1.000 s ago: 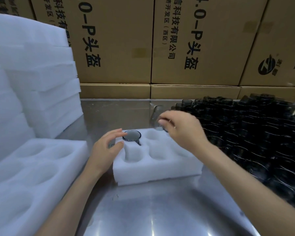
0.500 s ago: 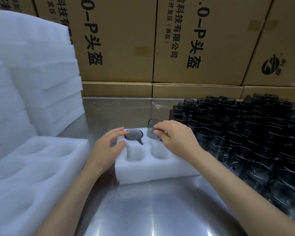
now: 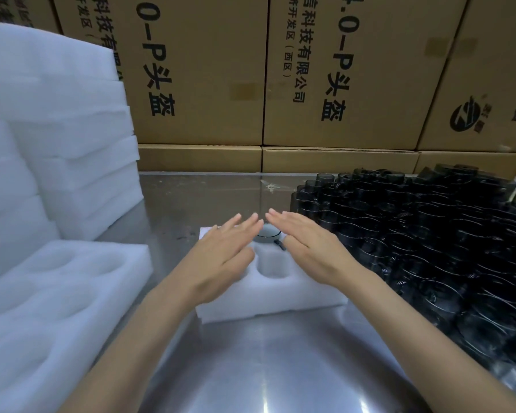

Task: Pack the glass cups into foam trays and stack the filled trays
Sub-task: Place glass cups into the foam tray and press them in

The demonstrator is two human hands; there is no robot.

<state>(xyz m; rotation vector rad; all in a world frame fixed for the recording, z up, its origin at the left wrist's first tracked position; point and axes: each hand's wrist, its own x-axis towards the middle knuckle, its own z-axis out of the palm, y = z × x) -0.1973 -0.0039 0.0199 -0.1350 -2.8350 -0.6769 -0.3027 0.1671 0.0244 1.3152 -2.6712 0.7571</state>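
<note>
- Head view: since the earlier frame, the cup once pinched by the right hand (image 3: 312,253) has been let go, and both hands have been flattened over the far row of the foam tray (image 3: 273,296).
- The left hand (image 3: 221,257) is spread with straight fingers and nothing is held by it; the right hand is likewise laid out flat and empty.
- One glass cup (image 3: 267,235) is seen seated in a far pocket between the two hands; whether cups lie beneath the palms cannot be told, since those pockets are covered.
- A near pocket of the tray is shown unfilled, so the tray is judged only partly packed.
- The flat palms are read as a pressing-down of the seated cups; more cups would then be fetched.
- The supply of dark glass cups (image 3: 429,234) is crowded on the steel table (image 3: 265,368), just right of the tray.
- An empty foam tray (image 3: 57,293) lies to the left, before stacked foam (image 3: 72,129).
</note>
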